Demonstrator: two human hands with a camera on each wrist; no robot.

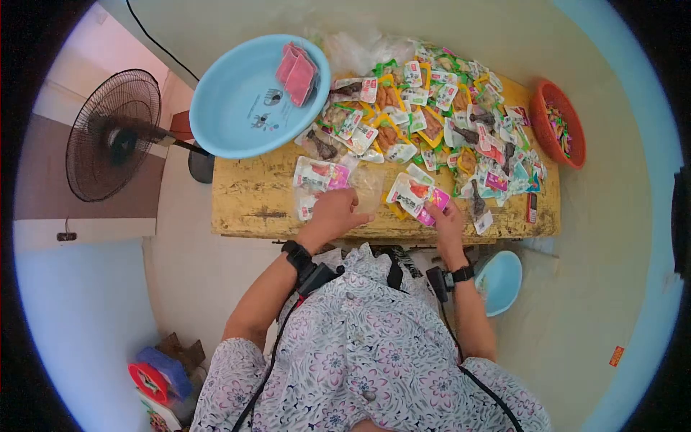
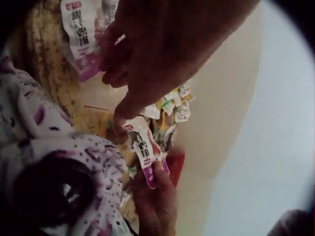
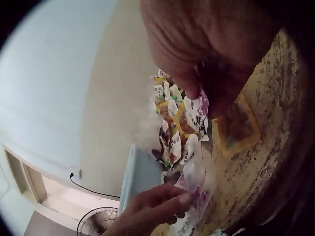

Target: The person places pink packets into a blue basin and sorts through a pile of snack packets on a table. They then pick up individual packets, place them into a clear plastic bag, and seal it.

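Between the thumb and fingers of my right hand [image 1: 450,227] is the purple end of a white snack packet [image 1: 416,191], held just over the table's front edge. My left hand [image 1: 335,214] lies to its left, thumb and fingers spread apart, beside a clear plastic bag [image 1: 369,187]. Under and behind that hand are similar white-and-purple packets [image 1: 311,173]; the left wrist view shows one packet [image 2: 81,34] right by the fingertips. A yellow-edged packet [image 3: 238,125] lies on the wood below the right hand.
A large heap of mixed snack packets [image 1: 432,108] covers the back of the yellow wooden table [image 1: 252,205]. A blue basin [image 1: 237,86] with pink packs stands at the left, a red basket [image 1: 545,115] at the right. Below are a light-blue bucket [image 1: 502,284] and, leftward, a fan [image 1: 111,137].
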